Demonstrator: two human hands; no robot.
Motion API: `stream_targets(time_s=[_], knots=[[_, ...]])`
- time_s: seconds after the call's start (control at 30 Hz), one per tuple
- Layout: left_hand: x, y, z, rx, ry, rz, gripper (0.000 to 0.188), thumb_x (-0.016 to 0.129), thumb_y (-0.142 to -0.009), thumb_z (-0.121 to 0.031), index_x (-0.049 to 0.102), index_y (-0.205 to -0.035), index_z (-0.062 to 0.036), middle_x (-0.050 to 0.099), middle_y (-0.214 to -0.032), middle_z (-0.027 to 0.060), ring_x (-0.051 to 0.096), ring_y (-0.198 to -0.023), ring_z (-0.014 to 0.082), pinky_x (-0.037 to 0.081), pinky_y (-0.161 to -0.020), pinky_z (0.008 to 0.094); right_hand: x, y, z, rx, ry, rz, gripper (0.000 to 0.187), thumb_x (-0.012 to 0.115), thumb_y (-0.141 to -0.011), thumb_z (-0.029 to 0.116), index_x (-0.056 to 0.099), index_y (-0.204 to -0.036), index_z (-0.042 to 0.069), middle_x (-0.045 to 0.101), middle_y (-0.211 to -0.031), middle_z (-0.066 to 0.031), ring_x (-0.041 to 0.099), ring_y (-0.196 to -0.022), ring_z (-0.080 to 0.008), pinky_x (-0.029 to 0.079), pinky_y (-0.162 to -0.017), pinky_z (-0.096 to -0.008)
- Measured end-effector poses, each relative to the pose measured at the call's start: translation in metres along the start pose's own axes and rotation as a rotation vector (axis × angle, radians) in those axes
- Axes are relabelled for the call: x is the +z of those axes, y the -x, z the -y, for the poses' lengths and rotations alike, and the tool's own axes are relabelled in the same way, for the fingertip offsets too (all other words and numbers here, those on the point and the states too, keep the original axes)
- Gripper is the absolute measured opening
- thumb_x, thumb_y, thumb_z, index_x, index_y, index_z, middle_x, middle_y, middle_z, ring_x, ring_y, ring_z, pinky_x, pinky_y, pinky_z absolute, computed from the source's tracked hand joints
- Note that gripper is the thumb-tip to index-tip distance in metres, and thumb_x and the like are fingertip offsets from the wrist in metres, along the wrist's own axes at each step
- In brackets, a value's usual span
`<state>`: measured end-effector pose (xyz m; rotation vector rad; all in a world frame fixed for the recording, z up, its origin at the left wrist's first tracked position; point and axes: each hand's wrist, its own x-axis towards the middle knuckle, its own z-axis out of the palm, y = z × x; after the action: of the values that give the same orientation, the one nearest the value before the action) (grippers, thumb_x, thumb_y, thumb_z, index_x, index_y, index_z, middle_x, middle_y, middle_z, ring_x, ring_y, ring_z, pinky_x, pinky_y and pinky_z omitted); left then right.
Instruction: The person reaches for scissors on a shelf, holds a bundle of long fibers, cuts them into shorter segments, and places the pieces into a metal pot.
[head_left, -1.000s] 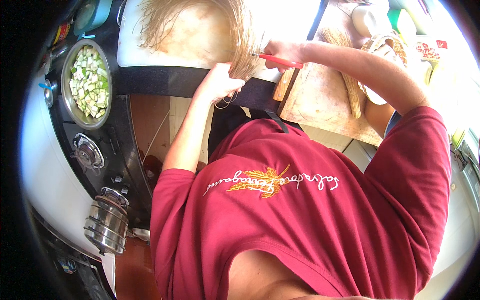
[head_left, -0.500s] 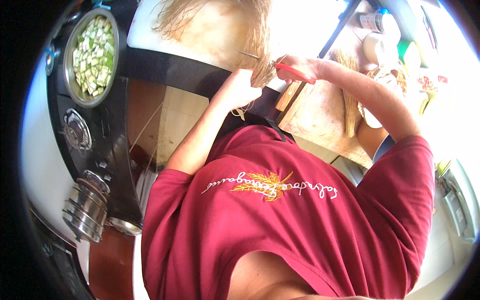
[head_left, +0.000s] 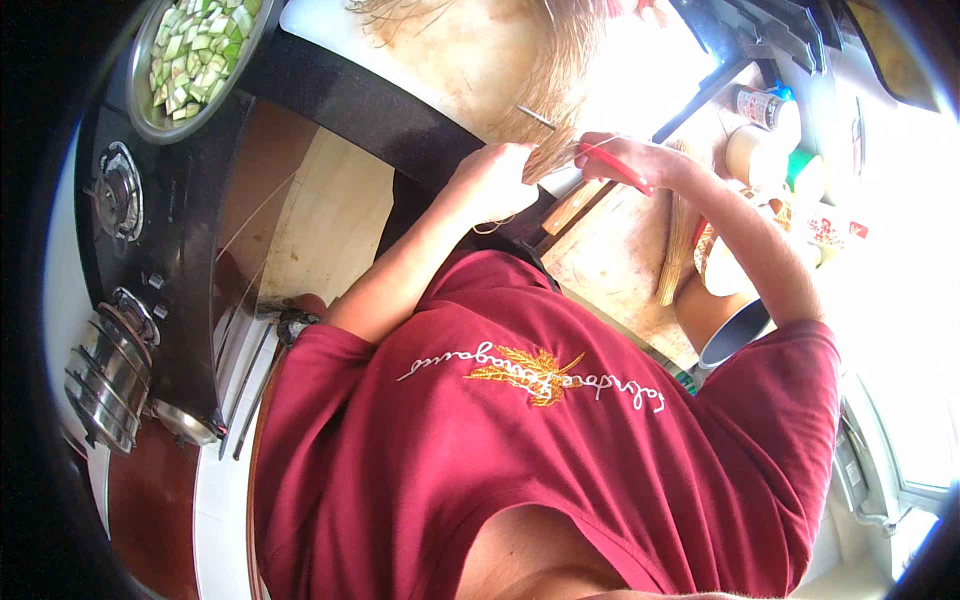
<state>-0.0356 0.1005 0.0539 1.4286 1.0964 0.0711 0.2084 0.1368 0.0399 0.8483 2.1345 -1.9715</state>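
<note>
A long bundle of thin brown strands [head_left: 572, 85], perhaps dried roots or noodles, trails over a stained white board [head_left: 420, 75] at the far side of the view. My left hand [head_left: 490, 185] is closed round the near end of this bundle. To its right, my right hand [head_left: 632, 160] holds red-handled scissors [head_left: 618, 165]. Their dark metal blade lies across the strands just beyond my left fist. Whether the blades are apart is hidden by the bundle. A few loose strands hang below my left hand.
At left, a steel bowl [head_left: 139, 95] holds chopped green vegetable pieces, near a gas burner [head_left: 118, 190] and steel pots [head_left: 105, 380]. On the right, a wooden board [head_left: 608, 275] bears a wooden-handled knife [head_left: 570, 207] and a straw-like bundle [head_left: 676, 250], with a brown pot [head_left: 703, 312] beside it.
The whole view has shifted and turned slightly. My left hand still grips the strands, and the scissors stay across them in my right hand.
</note>
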Motion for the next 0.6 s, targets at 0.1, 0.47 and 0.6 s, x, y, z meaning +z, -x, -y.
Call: stream_targets(time_s=[0.1, 0.47, 0.6], knots=[[-0.004, 0.004, 0.001, 0.001, -0.012, -0.016, 0.032, 0.058, -0.072, -0.013, 0.057, -0.1, 0.0031, 0.062, -0.088, 0.0229, 0.062, -0.087, 0.0322, 0.047, -0.076, 0.0358, -0.006, 0.007, 0.024, 0.396, -0.155, 0.125, 0.027, 0.05, -0.081, 0.026, 0.057, -0.09, 0.002, 0.057, -0.08, -0.0069, 0.056, -0.073, -0.0158, 0.046, -0.067, -0.0284], [-0.017, 0.012, -0.001, -0.065, 0.596, 0.161, 0.018, 0.06, -0.074, -0.008, 0.057, -0.091, -0.0026, 0.053, -0.062, 0.001, 0.045, -0.045, 0.0054, 0.035, -0.041, 0.0197, -0.012, 0.084, 0.077, 0.576, -0.399, -0.031, 0.024, 0.052, -0.079, 0.027, 0.057, -0.082, 0.004, 0.056, -0.07, -0.003, 0.055, -0.064, -0.0105, 0.044, -0.056, -0.0228], [-0.028, 0.018, -0.012, -0.018, 0.78, 0.241, 0.019, 0.06, -0.073, -0.005, 0.056, -0.091, -0.002, 0.054, -0.063, 0.0017, 0.046, -0.045, 0.0055, 0.036, -0.041, 0.0186, -0.002, 0.084, 0.094, 0.569, -0.42, -0.092, 0.026, 0.053, -0.08, 0.028, 0.057, -0.084, 0.003, 0.057, -0.071, -0.0026, 0.055, -0.064, -0.0105, 0.044, -0.057, -0.0235]])
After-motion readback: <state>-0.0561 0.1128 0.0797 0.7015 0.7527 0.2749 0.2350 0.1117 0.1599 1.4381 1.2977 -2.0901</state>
